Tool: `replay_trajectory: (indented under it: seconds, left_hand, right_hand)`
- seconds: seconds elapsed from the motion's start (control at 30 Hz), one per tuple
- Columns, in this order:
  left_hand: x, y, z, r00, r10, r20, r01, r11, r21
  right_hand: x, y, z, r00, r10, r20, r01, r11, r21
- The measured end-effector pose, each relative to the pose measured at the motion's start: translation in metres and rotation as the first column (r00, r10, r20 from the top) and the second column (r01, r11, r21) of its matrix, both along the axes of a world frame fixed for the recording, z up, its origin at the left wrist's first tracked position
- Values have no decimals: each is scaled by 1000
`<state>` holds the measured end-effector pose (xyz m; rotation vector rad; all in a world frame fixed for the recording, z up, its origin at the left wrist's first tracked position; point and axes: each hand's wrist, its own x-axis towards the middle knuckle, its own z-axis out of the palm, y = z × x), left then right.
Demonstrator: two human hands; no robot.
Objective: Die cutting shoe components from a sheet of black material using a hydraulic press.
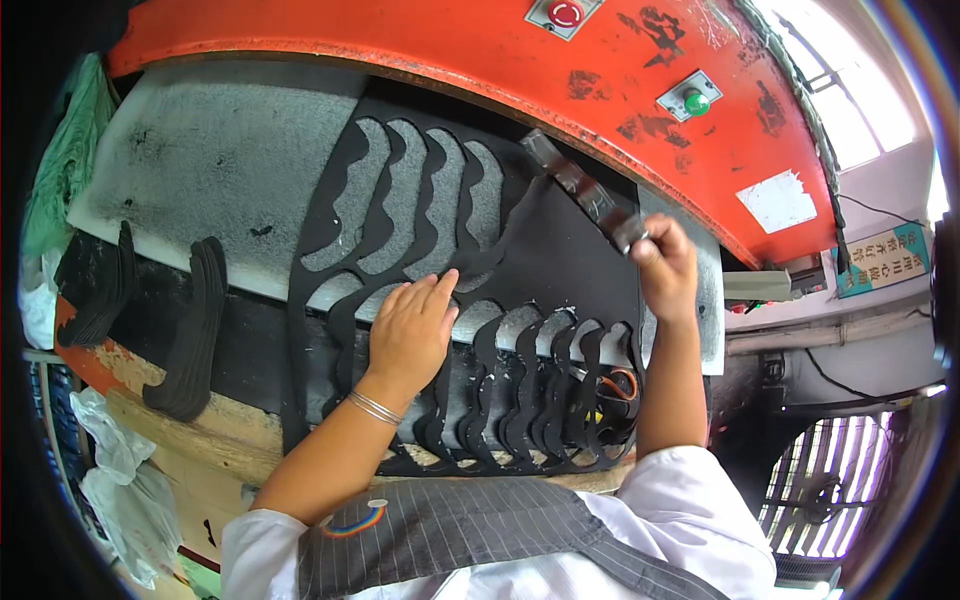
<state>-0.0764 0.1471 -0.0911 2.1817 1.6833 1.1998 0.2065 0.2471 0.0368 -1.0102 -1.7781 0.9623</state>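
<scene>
your left hand (412,325) lies palm down with its fingers stretched out and close together, pressed on the black sheet (590,265) left of its middle; you grip nothing with it that shows. your right hand (667,265) is closed, thumb against bent fingers, around the near end of a narrow metal tool (585,190).

the tool slants away from your right hand, up and to the left, so its far end is beyond both hands, near the edge of the orange-red machine (420,40). it is over the uncut part of the sheet; whether it touches the sheet or is held just above, you cannot tell from this view.

the sheet spreads under and around your left hand and reaches to the right, just beside your right wrist. wavy, curved openings run through it: a group of four beyond your left fingertips, and a row on the near side, to the right of that hand. the pale board (240,150) shows through the farther openings and extends to the left.

well apart from your left hand, on its left, lie two stacks of curved black pieces, one stack (192,335) nearer to you than the other stack (105,290).
</scene>
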Motion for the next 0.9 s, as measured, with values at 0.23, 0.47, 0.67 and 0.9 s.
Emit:
replay_trajectory:
  seconds: [0.23, 0.47, 0.67, 0.9]
  left_hand:
    - [33, 44, 37, 994, 47, 93, -43, 998, -51]
    - [86, 99, 28, 990, 4, -143, -57, 928, -367]
    - [82, 94, 10, 976, 88, 198, -71, 993, -91]
    - [67, 98, 21, 848, 111, 517, 57, 952, -299]
  right_hand:
    - [-12, -37, -45, 928, 0, 373, -134, 933, 334]
    - [10, -62, -43, 966, -224, 127, 168, 921, 352]
    - [42, -79, -52, 920, -293, 261, 135, 861, 491]
    - [45, -68, -55, 731, -271, 626, 33, 931, 364]
